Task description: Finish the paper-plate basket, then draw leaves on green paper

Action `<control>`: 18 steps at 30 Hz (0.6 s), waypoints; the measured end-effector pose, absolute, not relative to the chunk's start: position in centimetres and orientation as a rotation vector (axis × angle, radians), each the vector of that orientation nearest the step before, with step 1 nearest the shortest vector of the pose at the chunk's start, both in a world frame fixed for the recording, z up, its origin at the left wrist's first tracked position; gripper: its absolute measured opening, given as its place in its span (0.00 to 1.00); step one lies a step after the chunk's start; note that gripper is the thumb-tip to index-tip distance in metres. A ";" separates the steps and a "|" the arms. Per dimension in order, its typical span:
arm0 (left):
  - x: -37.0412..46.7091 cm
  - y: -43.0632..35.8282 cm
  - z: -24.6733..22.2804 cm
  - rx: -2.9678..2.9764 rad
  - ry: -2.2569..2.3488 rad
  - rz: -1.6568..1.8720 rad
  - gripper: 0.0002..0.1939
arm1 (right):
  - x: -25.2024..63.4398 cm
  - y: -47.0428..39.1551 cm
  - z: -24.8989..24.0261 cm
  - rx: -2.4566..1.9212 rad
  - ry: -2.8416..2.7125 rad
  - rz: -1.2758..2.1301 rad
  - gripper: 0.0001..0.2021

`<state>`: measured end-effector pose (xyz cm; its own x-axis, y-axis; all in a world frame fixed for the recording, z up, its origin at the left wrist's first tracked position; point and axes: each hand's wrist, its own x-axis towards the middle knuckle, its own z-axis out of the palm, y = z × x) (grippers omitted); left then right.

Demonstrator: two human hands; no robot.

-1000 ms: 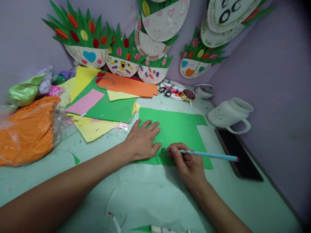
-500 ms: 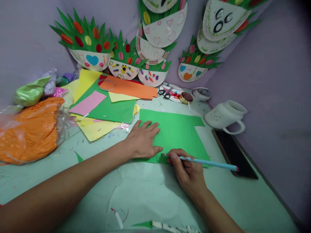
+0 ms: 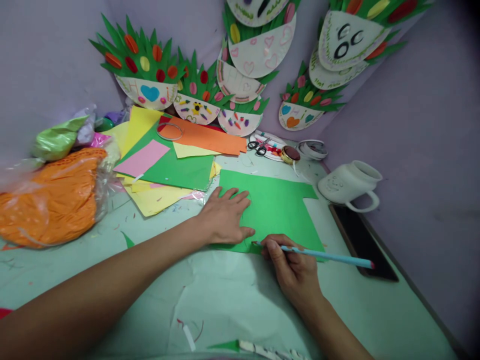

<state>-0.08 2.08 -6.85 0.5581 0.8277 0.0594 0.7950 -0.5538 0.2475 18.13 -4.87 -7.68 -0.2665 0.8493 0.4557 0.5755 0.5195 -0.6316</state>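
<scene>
**A:** What does the head view show at the hands?

**B:** I see my left hand (image 3: 225,215) lying flat, fingers spread, pressing on a green paper sheet (image 3: 279,207) on the counter (image 3: 232,300). My right hand (image 3: 294,272) has its grip pinched around a blue pencil (image 3: 326,256), the tip touching the sheet's near edge just beside my left thumb.

**A:** Where are the sheet's edges?

**B:** Its near edge runs under both hands. Its far right corner has a notch cut out, near a white mug (image 3: 348,185) lying on its side. A dark phone (image 3: 362,242) lies flat along the counter's right edge, just past the pencil's red end.

**A:** What crowds the left side?

**B:** A stack of coloured papers (image 3: 168,160) sits just beyond my left hand, touching the sheet's far left corner. Further left is a plastic bag of orange material (image 3: 48,200).

**A:** And behind?

**B:** Scissors (image 3: 258,146) and a tape roll (image 3: 313,149) lie near the wall, under paper-plate decorations (image 3: 195,95).

**A:** Any open room?

**B:** The counter in front of my forearms is mostly bare, with small paper scraps.
</scene>
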 end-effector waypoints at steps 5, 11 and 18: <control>0.0 2.0 -6.6 2.580 1.376 0.233 0.33 | 18.2 -5.0 -7.7 -1.173 -1.949 0.494 0.11; 0.0 2.1 -6.7 2.584 1.376 0.231 0.34 | 18.1 -5.2 -7.5 -1.162 -1.940 0.562 0.12; 0.0 2.1 -6.6 2.591 1.377 0.254 0.33 | 18.1 -5.3 -7.5 -1.136 -1.920 0.639 0.11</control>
